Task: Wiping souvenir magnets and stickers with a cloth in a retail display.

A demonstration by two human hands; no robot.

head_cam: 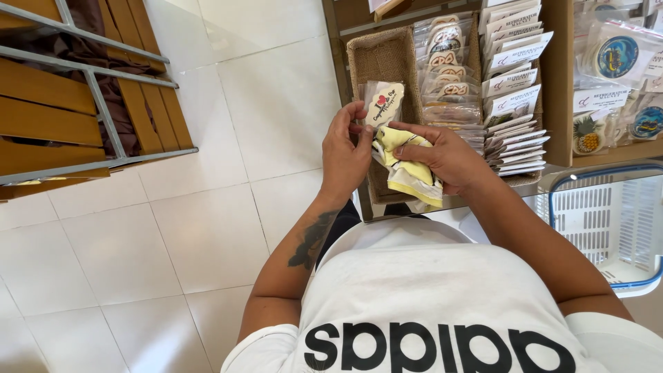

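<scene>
At upper centre my left hand pinches the light, slippery, stiff packet by its lower edge, while my right hand bunches the soft cloth.

Both forearms are raised in front of the white shirt, converging above it. The left hand is held upright, fingers curled and pinched at the top. The right hand is turned palm-down just beside it, fingers closed. A dark tattoo is seen on the left forearm.
</scene>
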